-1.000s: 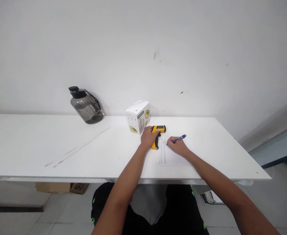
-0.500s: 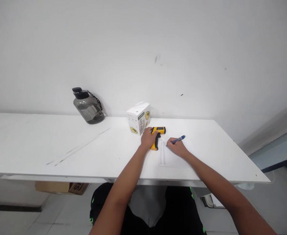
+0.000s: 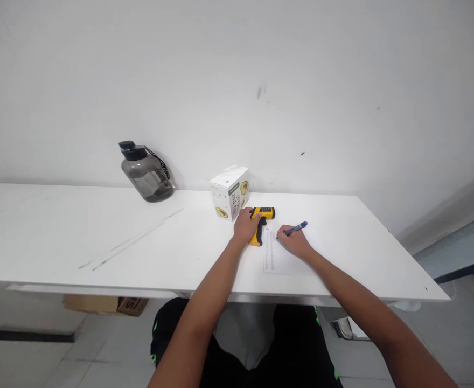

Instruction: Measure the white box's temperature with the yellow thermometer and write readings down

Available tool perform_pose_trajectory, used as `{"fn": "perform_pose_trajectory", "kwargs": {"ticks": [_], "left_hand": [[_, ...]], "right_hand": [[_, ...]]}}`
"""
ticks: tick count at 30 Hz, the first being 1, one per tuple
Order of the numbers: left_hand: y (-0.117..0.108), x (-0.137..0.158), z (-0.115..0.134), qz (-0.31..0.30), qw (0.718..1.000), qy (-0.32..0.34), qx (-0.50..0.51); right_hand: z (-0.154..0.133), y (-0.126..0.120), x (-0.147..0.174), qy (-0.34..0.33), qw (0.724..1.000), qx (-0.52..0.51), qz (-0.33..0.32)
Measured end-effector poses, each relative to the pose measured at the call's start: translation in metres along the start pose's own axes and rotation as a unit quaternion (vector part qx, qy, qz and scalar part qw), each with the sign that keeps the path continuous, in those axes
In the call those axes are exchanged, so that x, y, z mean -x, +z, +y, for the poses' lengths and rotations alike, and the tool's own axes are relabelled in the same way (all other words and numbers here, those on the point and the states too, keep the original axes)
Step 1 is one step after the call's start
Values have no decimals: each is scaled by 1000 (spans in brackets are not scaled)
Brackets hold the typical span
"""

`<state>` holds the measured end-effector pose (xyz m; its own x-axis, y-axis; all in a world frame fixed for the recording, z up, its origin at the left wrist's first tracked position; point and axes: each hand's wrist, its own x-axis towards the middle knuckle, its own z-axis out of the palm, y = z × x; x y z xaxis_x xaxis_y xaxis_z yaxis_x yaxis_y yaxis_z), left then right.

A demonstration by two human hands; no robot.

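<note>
My left hand (image 3: 244, 226) is closed round the back end of a yellow and black infrared thermometer gun (image 3: 266, 213), whose handle points toward me at the table. In my right hand (image 3: 295, 242) is a blue pen (image 3: 297, 228), its tip down at a sheet of paper (image 3: 277, 263). Columns of small handwritten marks run down the sheet's left part; my right hand and forearm cover some of the rest. Just behind my left hand stands a white box (image 3: 231, 194) printed with avocados and the words "Super Meal".
A grey see-through jug (image 3: 148, 178) with a black lid stands at the back left, near the wall. The white table (image 3: 99, 231) ends at a slanted right edge. Below it, a cardboard box (image 3: 95, 304) lies at the left.
The view has shifted slightly. My right hand and pen have barely moved over the paper. The left hand keeps its hold on the thermometer gun.
</note>
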<state>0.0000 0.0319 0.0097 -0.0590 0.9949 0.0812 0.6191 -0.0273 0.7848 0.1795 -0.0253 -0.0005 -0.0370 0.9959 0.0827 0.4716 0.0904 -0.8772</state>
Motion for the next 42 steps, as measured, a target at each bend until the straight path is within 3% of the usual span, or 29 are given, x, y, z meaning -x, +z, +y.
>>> {"fn": "perform_pose_trajectory", "kwargs": {"ticks": [8, 14, 19, 31, 42], "left_hand": [[0, -1, -1, 1, 1000, -1, -1], [1, -2, -2, -4, 1000, 0, 1], [2, -3, -3, -3, 1000, -7, 6], [1, -2, -3, 2, 1000, 1, 16], [0, -1, -1, -3, 1000, -3, 9]], "right_hand": [[2, -3, -3, 8, 1000, -14, -21], [4, -7, -5, 50, 992, -91, 67], [0, -6, 0, 5, 991, -52, 126], [1, -8, 4, -36, 990, 45, 129], [10, -11, -2, -114, 975, 32, 185]]}}
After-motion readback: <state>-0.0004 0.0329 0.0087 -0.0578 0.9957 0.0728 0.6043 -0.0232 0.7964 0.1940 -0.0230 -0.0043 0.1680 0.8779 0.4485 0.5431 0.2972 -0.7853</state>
